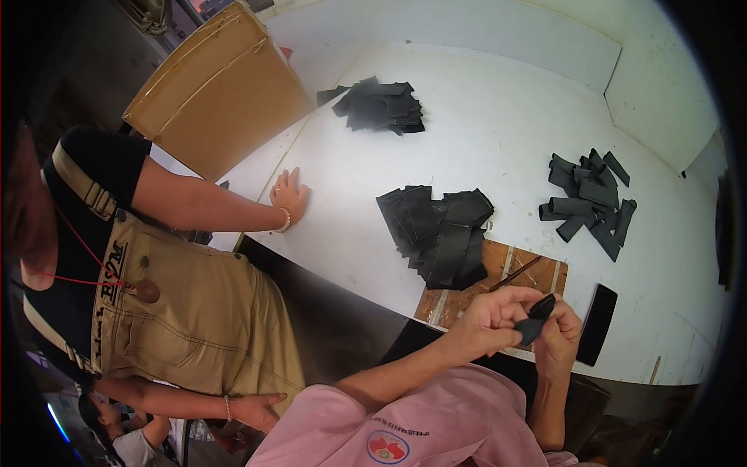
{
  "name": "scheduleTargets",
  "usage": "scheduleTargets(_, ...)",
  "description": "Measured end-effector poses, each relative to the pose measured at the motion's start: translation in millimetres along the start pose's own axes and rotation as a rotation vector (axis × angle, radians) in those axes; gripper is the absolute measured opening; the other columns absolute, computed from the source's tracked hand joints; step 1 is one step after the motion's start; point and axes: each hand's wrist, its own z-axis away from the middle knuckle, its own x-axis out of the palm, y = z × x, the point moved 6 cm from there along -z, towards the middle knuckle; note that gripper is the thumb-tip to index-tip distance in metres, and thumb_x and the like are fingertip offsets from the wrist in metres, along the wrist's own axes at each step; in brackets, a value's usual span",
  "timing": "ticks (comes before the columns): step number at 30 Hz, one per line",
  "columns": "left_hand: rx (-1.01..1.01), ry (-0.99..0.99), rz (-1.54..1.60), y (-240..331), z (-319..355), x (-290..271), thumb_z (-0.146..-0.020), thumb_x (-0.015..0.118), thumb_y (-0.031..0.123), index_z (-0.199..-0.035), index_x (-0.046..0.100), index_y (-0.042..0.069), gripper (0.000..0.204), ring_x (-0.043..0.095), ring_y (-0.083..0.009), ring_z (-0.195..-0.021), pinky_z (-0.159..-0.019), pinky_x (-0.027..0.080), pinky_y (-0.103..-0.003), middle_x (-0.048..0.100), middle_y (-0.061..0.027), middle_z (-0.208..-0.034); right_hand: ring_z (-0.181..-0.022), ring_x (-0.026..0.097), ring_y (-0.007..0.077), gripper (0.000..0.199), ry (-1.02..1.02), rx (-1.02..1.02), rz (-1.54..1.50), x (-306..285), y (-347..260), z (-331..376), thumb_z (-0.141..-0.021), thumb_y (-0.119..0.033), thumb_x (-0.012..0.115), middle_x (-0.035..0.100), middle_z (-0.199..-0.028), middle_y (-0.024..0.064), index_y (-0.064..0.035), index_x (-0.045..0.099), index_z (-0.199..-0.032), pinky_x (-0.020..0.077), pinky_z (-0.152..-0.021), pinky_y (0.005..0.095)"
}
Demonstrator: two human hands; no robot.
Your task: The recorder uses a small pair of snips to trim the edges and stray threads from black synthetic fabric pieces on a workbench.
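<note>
1. Left hand (490,315): fingers curled and pinched together on the near end of a small black rubber piece (537,317), held in the air just off the near edge of the white counter (498,117).
2. Right hand (562,335): fingers bent in and closed on the far side of the same black rubber piece, touching the left hand. Both hands grip it between them.
3. Black rubber piece: short, flat, dark strip, partly hidden by the fingers. It lies just off the counter's near edge.
4. Wooden board (537,280): brown, on the counter at its near edge, just beyond the hands. A thin stick-like tool (515,274) lies across it; its kind cannot be told.
5. Middle pile of black flat pieces (440,229): on the counter, overlapping the far left corner of the wooden board.
6. Right pile of black rolled and folded pieces (587,202): on the counter, to the right of the middle pile and apart from it.
7. Far pile of black pieces (381,105): on the counter, well beyond the middle pile.
8. Black flat phone-like slab (597,323): on the counter, just to the right of the wooden board.
9. Cardboard sheet (218,93): brown, leaning at the counter's far left corner.
10. Another person's hand (289,194): flat, fingers spread lightly, resting on the counter's left edge; the person wears a tan apron (194,319).
</note>
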Motion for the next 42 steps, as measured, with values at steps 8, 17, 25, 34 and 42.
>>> scheduleTargets(8, 0.543, 0.467, -0.718, 9, 10, -5, -0.076, 0.051, -0.008, -0.096, 0.058, -0.001, 0.022, 0.04, -0.0034, -0.057, -0.054, 0.034, -0.016, 0.048, -0.0003, -0.076, -0.066, 0.043, 0.0075, 0.019, 0.038, -0.133, 0.502, 10, -18, -2, -0.08, -0.014, 0.057, 0.047, -0.076, 0.0033, -0.0014, 0.048, -0.068, 0.0344, -0.057, 0.0193)
scheduleTargets(17, 0.286, 0.271, -0.143, -5, 6, -9, -0.077, 0.049, -0.007, -0.093, 0.049, -0.001, 0.017, 0.054, -0.0075, -0.063, -0.056, 0.043, -0.017, 0.059, -0.0077, -0.079, -0.058, 0.04, 0.0073, 0.011, 0.132, 0.067, 0.267, 9, -14, 8, -0.073, -0.003, 0.054, 0.043, -0.066, 0.0014, -0.0027, 0.048, -0.064, 0.0316, -0.052, 0.0189)
scheduleTargets(25, -0.108, -0.081, 0.414, -2, 8, -5, -0.074, 0.052, -0.006, -0.099, 0.044, 0.001, 0.027, 0.045, -0.0041, -0.052, -0.04, 0.027, -0.014, 0.057, -0.0087, -0.08, -0.058, 0.04, 0.0078, 0.015, -0.043, 0.153, 0.132, 29, -16, -3, -0.076, -0.006, 0.056, 0.042, -0.067, 0.002, -0.0011, 0.05, -0.064, 0.0307, -0.052, 0.0189)
scheduleTargets(34, 0.006, -0.575, 0.799, 59, -10, 34, -0.086, 0.043, 0.019, -0.116, 0.04, -0.001, 0.037, 0.042, -0.0058, -0.041, -0.037, 0.031, -0.018, 0.053, -0.0121, -0.09, -0.052, 0.039, 0.007, 0.018, -0.063, 0.019, 0.234, 64, -75, -48, -0.08, -0.015, 0.058, 0.045, -0.063, -0.0018, -0.0028, 0.05, -0.069, 0.0325, -0.051, 0.019)
scheduleTargets(42, -0.069, 0.04, 0.872, 2, -32, -43, -0.087, 0.034, 0.009, -0.114, 0.046, -0.001, 0.031, 0.033, -0.0024, -0.031, -0.029, 0.026, -0.018, 0.059, -0.009, -0.076, -0.051, 0.039, 0.0058, 0.018, -0.032, 0.449, -0.174, 20, 23, -56, -0.082, -0.017, 0.054, 0.046, -0.06, -0.0023, -0.0037, 0.054, -0.071, 0.0316, -0.047, 0.0174)
